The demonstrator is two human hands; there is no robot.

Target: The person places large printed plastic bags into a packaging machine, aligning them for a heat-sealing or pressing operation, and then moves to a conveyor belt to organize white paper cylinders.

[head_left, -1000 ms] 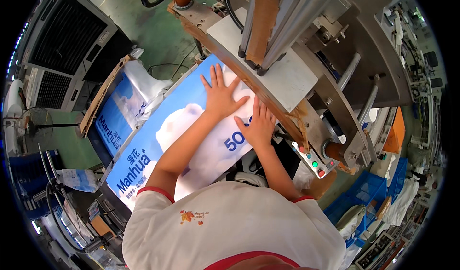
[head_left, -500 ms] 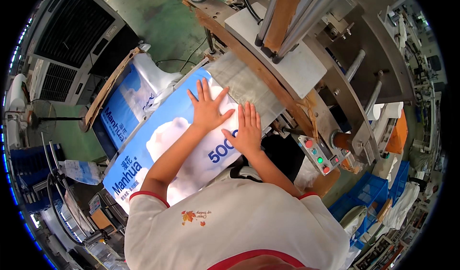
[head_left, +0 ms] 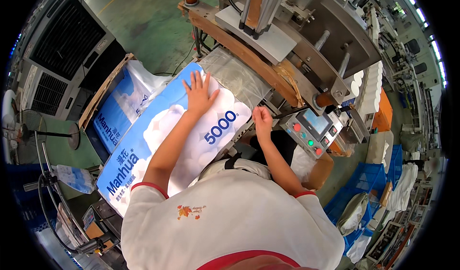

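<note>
A blue and white printed plastic bag (head_left: 187, 140) lies flat and slanting on the work surface before me. My left hand (head_left: 199, 95) rests palm down near its far edge, fingers spread. Beside the bag's right corner, my right hand (head_left: 262, 122) is closed with its fingers curled in. Whatever those fingers hold, if anything, is hidden. Clear plastic film (head_left: 232, 71) covers the surface beyond the bag, below the brown-edged bar of a machine (head_left: 244, 47).
A control box (head_left: 311, 132) with a screen and coloured buttons stands right of my right hand. More printed bags (head_left: 115, 121) lie in a carton on the left. Blue crates (head_left: 357, 193) are at the lower right. A cooler unit (head_left: 64, 40) stands at the far left.
My right hand has lifted off the bag, moved right and closed its fingers. My left hand stays spread on the bag. The view has turned slightly to the right.
</note>
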